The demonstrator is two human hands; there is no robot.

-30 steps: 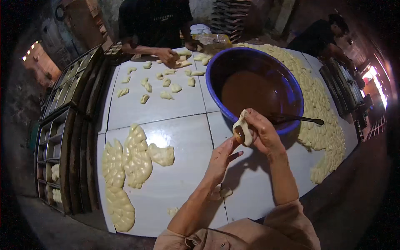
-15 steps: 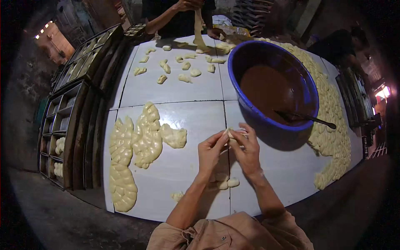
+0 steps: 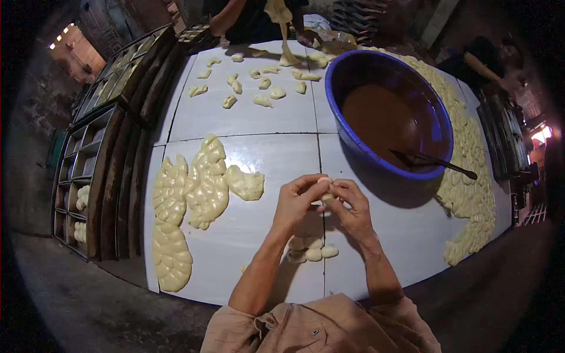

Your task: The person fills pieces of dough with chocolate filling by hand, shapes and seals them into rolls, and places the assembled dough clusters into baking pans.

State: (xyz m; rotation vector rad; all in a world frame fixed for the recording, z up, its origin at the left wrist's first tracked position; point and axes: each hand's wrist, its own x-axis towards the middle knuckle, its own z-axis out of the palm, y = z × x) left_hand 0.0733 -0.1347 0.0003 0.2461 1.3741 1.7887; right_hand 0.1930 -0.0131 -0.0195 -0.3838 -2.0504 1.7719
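Observation:
Above the white tiled table, my left hand (image 3: 299,201) and my right hand (image 3: 352,210) meet with fingers closed on a small piece of pale dough (image 3: 327,199). My fingers cover most of it. Between my forearms, several small smooth dough balls (image 3: 313,254) sit close together on the tiles. To the left of my hands lies a flat torn dough piece (image 3: 245,183), next to larger, dimpled, glossy dough slabs (image 3: 207,188). Right of and beyond my hands stands a blue tub (image 3: 347,138) of brown paste (image 3: 379,120), with a dark long-handled tool (image 3: 444,165) resting in it.
Loose dough lumps (image 3: 262,101) are scattered over the table's far half. A broad dimpled dough sheet (image 3: 471,194) covers the right side. Stacked compartment trays (image 3: 97,182) stand at the left, some holding dough. Across the table, a person holds up a stretched dough strip (image 3: 281,20); another person is far right.
My fingers have shifted around the small dough piece, and my hands have parted slightly. The dough balls between my forearms show more. The person opposite has raised the dough strip higher.

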